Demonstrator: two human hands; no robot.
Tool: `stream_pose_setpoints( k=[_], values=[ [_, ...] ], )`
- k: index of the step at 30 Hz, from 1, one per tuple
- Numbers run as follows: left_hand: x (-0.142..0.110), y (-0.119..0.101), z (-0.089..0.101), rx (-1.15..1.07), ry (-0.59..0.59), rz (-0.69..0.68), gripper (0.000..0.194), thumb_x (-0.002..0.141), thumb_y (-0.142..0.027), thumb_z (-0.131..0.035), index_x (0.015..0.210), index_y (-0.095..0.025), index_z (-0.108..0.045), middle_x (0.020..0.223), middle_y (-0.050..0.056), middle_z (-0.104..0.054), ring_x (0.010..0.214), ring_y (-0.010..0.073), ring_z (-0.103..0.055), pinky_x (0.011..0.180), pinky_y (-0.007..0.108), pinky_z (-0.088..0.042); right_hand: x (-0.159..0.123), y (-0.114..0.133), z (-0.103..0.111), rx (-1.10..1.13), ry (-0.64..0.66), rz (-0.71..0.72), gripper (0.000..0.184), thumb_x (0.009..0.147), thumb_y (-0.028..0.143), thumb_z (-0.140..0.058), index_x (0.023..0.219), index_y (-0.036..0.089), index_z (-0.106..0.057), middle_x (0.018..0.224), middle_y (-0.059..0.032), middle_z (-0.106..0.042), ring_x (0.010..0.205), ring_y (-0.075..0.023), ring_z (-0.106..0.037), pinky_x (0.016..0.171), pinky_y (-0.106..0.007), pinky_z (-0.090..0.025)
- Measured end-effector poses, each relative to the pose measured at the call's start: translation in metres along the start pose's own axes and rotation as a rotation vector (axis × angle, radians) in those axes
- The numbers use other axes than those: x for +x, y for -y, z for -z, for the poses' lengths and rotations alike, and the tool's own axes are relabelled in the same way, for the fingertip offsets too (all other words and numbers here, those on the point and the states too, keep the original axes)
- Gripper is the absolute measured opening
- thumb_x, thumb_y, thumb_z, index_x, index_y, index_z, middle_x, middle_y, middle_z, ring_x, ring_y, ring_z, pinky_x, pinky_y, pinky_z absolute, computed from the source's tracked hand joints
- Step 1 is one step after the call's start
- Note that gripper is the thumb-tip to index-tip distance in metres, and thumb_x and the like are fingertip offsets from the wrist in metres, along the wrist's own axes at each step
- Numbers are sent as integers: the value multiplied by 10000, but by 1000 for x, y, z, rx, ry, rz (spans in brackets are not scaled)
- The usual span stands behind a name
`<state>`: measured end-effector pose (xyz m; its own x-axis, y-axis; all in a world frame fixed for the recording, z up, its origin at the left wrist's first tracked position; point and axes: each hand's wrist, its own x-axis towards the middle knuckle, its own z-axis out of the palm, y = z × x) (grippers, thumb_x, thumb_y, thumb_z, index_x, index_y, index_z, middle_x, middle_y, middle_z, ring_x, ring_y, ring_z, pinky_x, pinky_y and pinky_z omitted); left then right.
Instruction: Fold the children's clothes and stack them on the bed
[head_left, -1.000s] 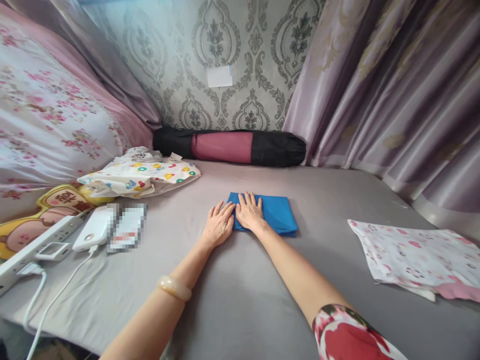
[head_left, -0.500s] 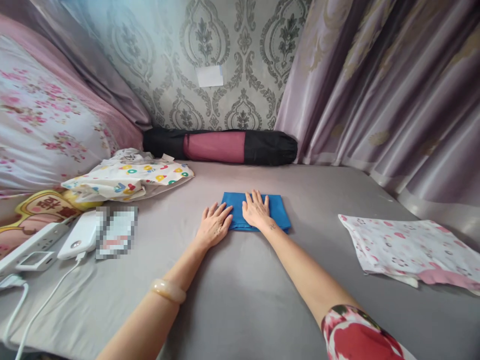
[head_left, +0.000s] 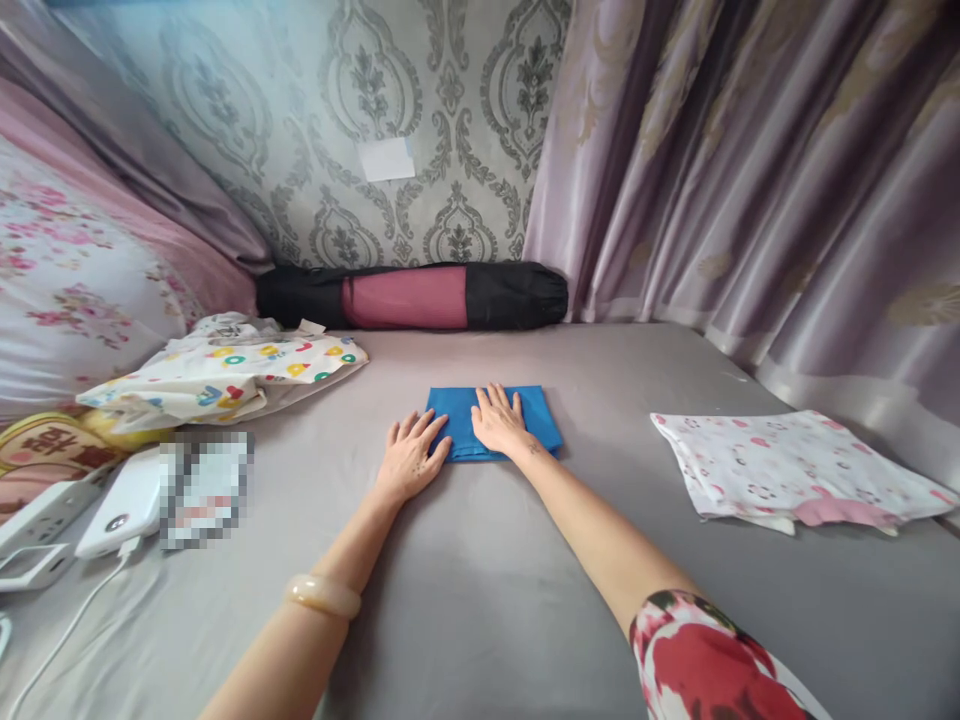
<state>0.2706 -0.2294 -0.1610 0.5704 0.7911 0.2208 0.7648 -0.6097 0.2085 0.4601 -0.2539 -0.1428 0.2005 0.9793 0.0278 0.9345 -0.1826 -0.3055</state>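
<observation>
A folded blue cloth (head_left: 538, 420) lies flat on the grey bed sheet (head_left: 465, 590), its layered edge facing me. My right hand (head_left: 499, 420) rests palm down on its middle, fingers stretched out and a little apart. At the cloth's left edge, my left hand (head_left: 411, 455) lies flat with spread fingers; its thumb side touches the cloth and the rest is over the sheet. Neither hand grips anything. The right hand covers part of the cloth's top.
A white-and-pink patterned cloth (head_left: 780, 465) lies on the right. Along the wall sits a long black and dark-red bag (head_left: 405, 297). On the left are a colourful printed cloth (head_left: 247, 370), a white power bank (head_left: 124, 505) with a cable, and a power strip (head_left: 45, 520).
The right hand slid right across the blue cloth, then back left to its middle. The left hand moved slightly outward at the left edge. The view has turned to the right.
</observation>
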Motion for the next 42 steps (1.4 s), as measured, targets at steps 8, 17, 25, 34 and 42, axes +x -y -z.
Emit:
stream_pose_setpoints(
  k=[8,17,25,34,42],
  values=[
    [1,0,0,-4,6,4,495,960,-468,-359,1400,-282,-490,1483,38,-457,1403,311,-325,1145,545,-224,-6,-23,5,-86,-71,-76,568,984,337,-249,1488,88,-328,1566,-149,-265,1458,-267,-149,1159,-534,-51],
    [1,-2,3,-2,19,28,486,954,-456,-380,1396,-290,-495,1481,34,-459,1400,307,-329,1151,538,-218,-5,-24,2,-69,-46,-85,577,983,345,-246,1503,98,-293,1573,-143,-250,1463,-267,-128,1157,-548,-62],
    [1,-2,2,0,23,22,494,956,-463,-370,1399,-283,-493,1486,32,-453,1404,310,-326,1149,543,-221,-12,-44,20,-48,-32,-95,580,990,329,-217,1500,60,-282,1579,-145,-227,1465,-260,-133,1176,-492,-80],
    [1,1,0,-7,18,18,491,953,-471,-363,1392,-297,-499,1483,29,-457,1400,303,-332,1144,539,-236,-14,-51,10,-105,-34,-132,610,991,374,-220,1501,45,-274,1581,-145,-220,1456,-267,-168,1166,-455,-148],
    [1,-1,3,-5,37,22,502,961,-482,-340,1401,-289,-486,1489,25,-449,1405,293,-321,1156,521,-210,-27,-52,20,-81,36,-124,640,997,424,-219,1514,48,-239,1587,-169,-185,1459,-283,-158,1163,-431,-164]
  ],
)
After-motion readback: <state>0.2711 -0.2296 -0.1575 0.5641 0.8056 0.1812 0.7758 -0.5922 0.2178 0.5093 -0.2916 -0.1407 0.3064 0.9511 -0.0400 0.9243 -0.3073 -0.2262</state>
